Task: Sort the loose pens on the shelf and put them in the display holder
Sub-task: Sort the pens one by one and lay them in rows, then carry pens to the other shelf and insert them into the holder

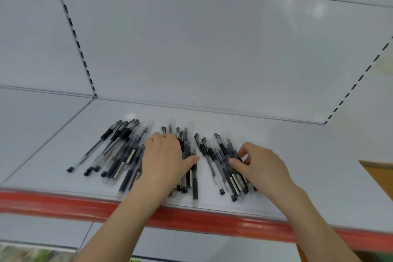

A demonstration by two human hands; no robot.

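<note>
Three loose bunches of black pens lie on the white shelf (308, 155), all near its front edge and pointing roughly front to back.

Left bunch (127, 155): fanned out, tips leaning left toward the front, caps toward the rear. Some barrels are clear with black grips. It lies just beside the left hand and no hand is on it. Blur prevents a count.

Left hand (163, 155): flat, palm down, fingers straight and together, thumb spread out to the right. It presses on the middle bunch (195, 181) and covers most of it. Pen ends stick out beyond the fingertips at the rear and below the palm at the front.

Right bunch (214, 155): pens close together, slightly slanted, front ends near the shelf lip.

Right hand (261, 164): fingers curled, with thumb and forefinger pinching pens at the right side of this bunch. How many it grips cannot be told.

Surroundings: a red strip (63, 202) runs along the shelf front. A plain white back panel (191, 49) rises behind, with a slotted upright on the left (72, 27) and another on the right (357, 83). A brown wooden surface (380, 174) shows at the far right edge.
</note>
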